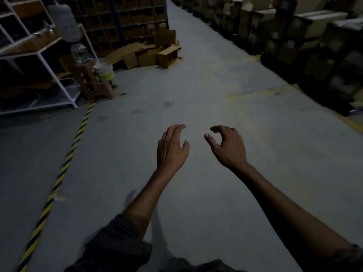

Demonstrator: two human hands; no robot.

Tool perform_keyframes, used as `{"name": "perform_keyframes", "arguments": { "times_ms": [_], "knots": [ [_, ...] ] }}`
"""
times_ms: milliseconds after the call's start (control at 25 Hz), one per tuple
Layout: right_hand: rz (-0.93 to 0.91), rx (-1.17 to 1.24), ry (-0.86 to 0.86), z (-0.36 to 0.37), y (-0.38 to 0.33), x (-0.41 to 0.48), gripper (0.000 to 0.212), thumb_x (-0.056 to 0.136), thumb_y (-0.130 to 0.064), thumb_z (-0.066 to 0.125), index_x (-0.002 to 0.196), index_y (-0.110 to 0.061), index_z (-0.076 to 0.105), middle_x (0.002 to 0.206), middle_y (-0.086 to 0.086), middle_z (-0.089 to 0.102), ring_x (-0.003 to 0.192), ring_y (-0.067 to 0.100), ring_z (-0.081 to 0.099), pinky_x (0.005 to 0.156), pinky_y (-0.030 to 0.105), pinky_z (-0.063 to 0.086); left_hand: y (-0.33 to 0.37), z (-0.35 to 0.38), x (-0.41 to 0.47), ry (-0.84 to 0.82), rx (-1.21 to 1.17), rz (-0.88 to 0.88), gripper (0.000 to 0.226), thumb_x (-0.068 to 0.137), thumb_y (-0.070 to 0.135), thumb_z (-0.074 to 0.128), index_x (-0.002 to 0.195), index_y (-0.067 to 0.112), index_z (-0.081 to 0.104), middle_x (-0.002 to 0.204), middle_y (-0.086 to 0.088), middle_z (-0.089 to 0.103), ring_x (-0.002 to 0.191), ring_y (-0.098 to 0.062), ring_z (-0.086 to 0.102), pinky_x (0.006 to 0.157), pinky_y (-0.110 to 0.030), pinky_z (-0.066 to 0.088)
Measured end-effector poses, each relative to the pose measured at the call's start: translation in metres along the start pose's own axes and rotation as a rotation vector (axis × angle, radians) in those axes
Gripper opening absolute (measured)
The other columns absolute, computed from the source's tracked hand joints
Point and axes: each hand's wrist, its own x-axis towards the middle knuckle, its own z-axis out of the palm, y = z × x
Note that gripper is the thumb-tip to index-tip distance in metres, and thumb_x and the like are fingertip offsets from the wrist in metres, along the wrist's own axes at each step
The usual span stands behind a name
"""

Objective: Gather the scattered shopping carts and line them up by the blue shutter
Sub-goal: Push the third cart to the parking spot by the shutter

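Out over the bare aisle floor [196, 85], the left hand [171, 149] and right hand [228, 147] hover empty, fingers loosely curled. No shopping carts or blue shutter in sight. Carts likely roll easily; take the push bar.

matt grey concrete floor [196, 95], brown cardboard boxes [169, 55], white metal rack [42, 57].

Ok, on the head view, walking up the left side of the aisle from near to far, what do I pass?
Yellow-black floor tape → brown plastic stools with a stack of buckets → white metal rack → loose cardboard boxes → tall blue shelving. No carts show; both hands are empty.
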Motion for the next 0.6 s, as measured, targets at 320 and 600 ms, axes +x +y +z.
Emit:
{"name": "perform_keyframes", "arguments": {
  "times_ms": [320, 600],
  "knots": [
    [0.19, -0.053, 0.111, -0.037, 0.077, 0.014, 0.045, 0.096, -0.064, 0.05, 0.124, -0.031, 0.062, 0.127, -0.01, 0.064, 0.118, 0.013, 0.055, 0.097, 0.04, 0.046, 0.055, 0.081, 0.062, -0.157, -0.112, 0.205, 0.053, 0.095, 0.027, 0.063, 0.145, 0.029, 0.047, 0.153, 0.008, 0.042, 0.135, -0.016, 0.044, 0.105, -0.038, 0.04],
    [0.37, -0.046, 0.322, -0.098, 0.137, 0.039, 0.05, 0.098, -0.068, 0.044, 0.125, -0.031, 0.062, 0.12, -0.012, 0.067, 0.108, 0.006, 0.057, 0.089, 0.035, 0.048, 0.122, 0.152, 0.128, -0.29, -0.282, 0.321, 0.049, 0.098, 0.064, 0.049, 0.138, 0.035, 0.052, 0.135, 0.015, 0.06, 0.126, -0.012, 0.052, 0.102, -0.037, 0.038]
  ]
}}
